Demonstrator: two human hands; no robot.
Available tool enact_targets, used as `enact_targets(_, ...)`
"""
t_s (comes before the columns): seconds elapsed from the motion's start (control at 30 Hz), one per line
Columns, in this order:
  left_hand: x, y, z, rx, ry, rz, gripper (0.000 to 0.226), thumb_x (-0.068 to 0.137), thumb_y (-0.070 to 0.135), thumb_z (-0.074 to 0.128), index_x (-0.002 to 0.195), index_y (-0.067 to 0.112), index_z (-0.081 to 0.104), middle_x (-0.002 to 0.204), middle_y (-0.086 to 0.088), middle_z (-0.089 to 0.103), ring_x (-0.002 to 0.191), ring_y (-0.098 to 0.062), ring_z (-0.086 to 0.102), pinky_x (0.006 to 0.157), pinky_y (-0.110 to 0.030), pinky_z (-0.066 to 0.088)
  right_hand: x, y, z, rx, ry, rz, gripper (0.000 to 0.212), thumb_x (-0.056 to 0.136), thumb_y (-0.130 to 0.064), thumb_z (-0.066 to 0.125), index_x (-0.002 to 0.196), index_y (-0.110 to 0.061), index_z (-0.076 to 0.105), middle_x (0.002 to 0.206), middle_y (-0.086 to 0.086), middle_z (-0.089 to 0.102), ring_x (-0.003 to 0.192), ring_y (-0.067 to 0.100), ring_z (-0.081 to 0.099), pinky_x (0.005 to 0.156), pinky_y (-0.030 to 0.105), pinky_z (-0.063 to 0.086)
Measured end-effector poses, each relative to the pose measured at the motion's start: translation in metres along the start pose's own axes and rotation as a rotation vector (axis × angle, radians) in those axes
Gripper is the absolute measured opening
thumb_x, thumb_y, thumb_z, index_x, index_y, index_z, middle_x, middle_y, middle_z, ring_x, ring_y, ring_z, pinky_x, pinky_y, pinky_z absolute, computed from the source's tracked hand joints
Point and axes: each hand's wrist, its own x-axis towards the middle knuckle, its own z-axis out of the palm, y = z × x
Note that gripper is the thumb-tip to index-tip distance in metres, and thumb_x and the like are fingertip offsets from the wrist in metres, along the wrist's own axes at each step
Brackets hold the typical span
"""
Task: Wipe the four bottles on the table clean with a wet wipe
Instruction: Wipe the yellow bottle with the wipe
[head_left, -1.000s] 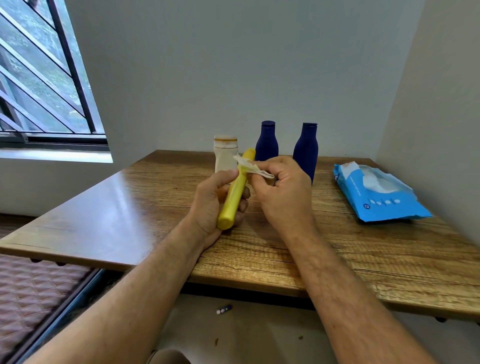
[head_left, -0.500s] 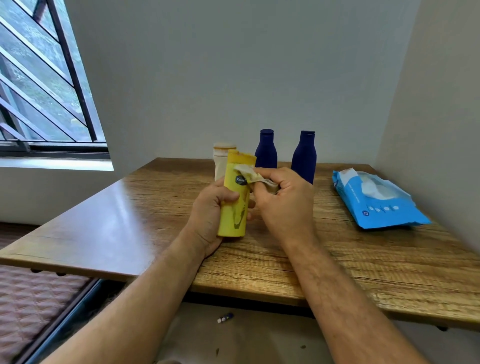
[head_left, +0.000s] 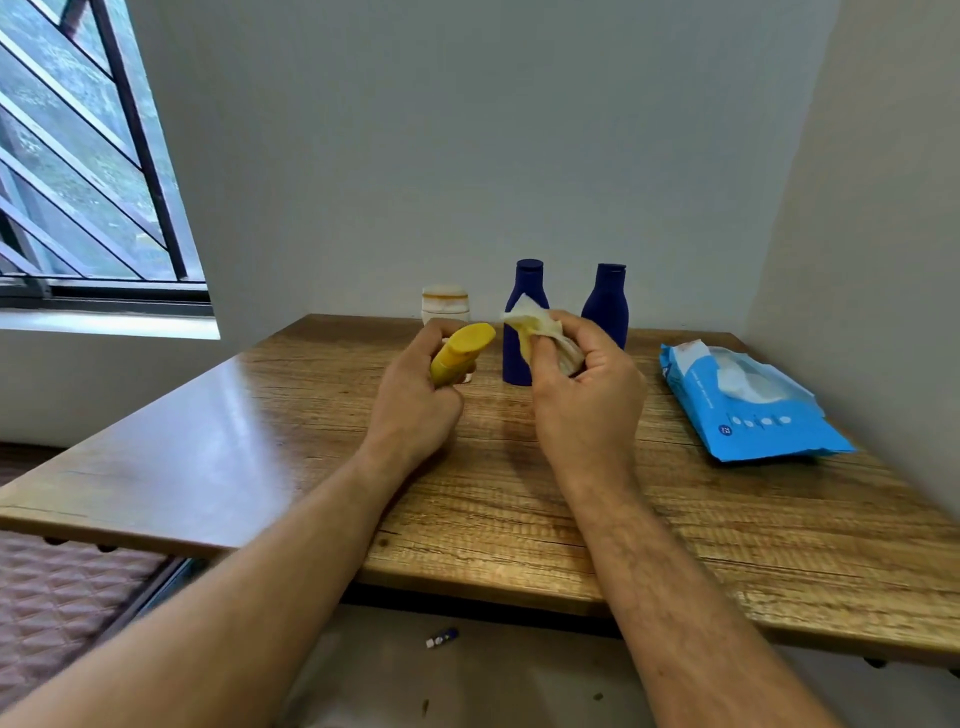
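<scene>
My left hand (head_left: 415, 400) grips a yellow bottle (head_left: 462, 351) above the table, tilted so its end points up and right. My right hand (head_left: 587, 400) holds a crumpled, yellow-stained wet wipe (head_left: 540, 332) a short way to the right of the bottle, apart from it. Behind my hands, near the wall, stand a cream bottle (head_left: 445, 304) partly hidden by my left hand, a dark blue bottle (head_left: 524, 306) partly behind the wipe, and a second dark blue bottle (head_left: 607, 304).
A blue pack of wet wipes (head_left: 748, 405) lies open at the table's right side by the wall. The wooden table (head_left: 260, 441) has its front edge close to me. A window is at the left. A small object (head_left: 441, 638) lies on the floor.
The wipe was pressed against the yellow bottle; now my right hand has pulled it away to the right. My left hand has turned the bottle and lowered it toward the table.
</scene>
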Motion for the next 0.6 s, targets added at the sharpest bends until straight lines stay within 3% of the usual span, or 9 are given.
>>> enact_targets(0.13,0.005,-0.004,0.002,-0.012,-0.068,0.017,0.059,0.080,-0.016,0.054,0.117,0.030,0.056,0.107,0.006,0.065,0.103,-0.006,0.062,0.091,-0.037,0.052,0.001,0.002,0.000,-0.034,0.021,-0.007,0.023,0.095,-0.027,0.064,0.116,-0.021,0.071,0.097,-0.012,0.070,0.090,-0.002,0.062,0.076,0.014,0.054)
enact_targets(0.3,0.004,-0.013,0.007,-0.005,-0.098,0.104,0.062,0.077,-0.013,0.056,0.124,0.027,0.058,0.108,0.001,0.069,0.105,-0.018,0.065,0.092,-0.053,0.055,-0.003,0.003,0.003,-0.123,-0.110,-0.077,0.024,0.094,-0.022,0.063,0.117,-0.019,0.071,0.102,-0.009,0.068,0.092,-0.001,0.061,0.081,0.004,0.047)
enact_targets(0.43,0.002,-0.015,0.006,-0.006,-0.075,0.084,0.060,0.076,-0.012,0.057,0.124,0.024,0.059,0.110,0.002,0.069,0.107,-0.015,0.065,0.093,-0.052,0.055,-0.004,0.004,0.002,-0.143,-0.187,-0.057,0.027,0.094,-0.022,0.064,0.120,-0.019,0.070,0.105,-0.010,0.069,0.094,0.001,0.062,0.082,0.014,0.054)
enact_targets(0.6,0.003,-0.016,0.005,0.005,-0.041,0.043,0.059,0.076,-0.014,0.056,0.121,0.025,0.060,0.108,0.003,0.070,0.105,-0.017,0.065,0.092,-0.053,0.054,-0.007,0.004,0.000,-0.151,-0.260,-0.118,0.027,0.089,-0.016,0.067,0.116,-0.017,0.072,0.103,-0.009,0.070,0.092,0.001,0.063,0.079,0.007,0.050)
